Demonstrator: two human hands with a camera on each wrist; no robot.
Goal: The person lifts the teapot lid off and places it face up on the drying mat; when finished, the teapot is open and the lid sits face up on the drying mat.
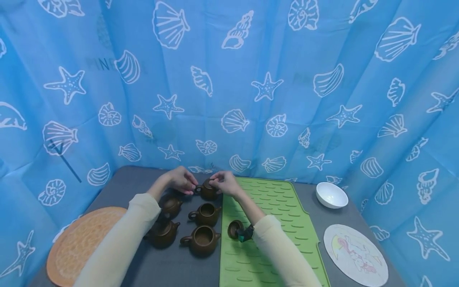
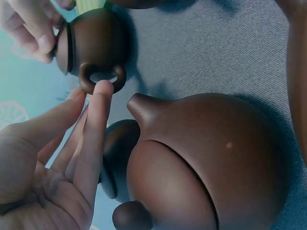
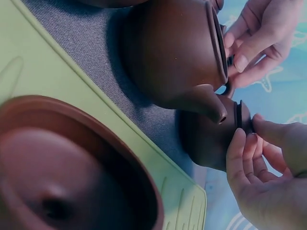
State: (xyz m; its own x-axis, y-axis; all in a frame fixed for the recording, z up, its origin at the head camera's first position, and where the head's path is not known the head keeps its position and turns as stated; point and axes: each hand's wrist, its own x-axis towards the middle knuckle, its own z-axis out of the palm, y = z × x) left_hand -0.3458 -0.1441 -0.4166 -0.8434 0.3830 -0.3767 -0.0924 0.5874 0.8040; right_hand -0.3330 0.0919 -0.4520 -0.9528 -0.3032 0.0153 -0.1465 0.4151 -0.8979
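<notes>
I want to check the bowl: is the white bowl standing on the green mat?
No, the white bowl stands on the grey table, beside the green mat.

A: Backdrop curtain (image 1: 229, 79)?
B: Blue, white shells and starfish.
A: Teapots (image 1: 202, 239)?
B: Dark brown, plain.
A: Tabletop (image 1: 118, 187)?
B: Grey. Ribbed green mat (image 1: 276, 207) centre-right, orange textured disc (image 1: 77, 243) near left, white bowl (image 1: 331, 195) far right, white pictured disc (image 1: 355, 255) near right.
</notes>
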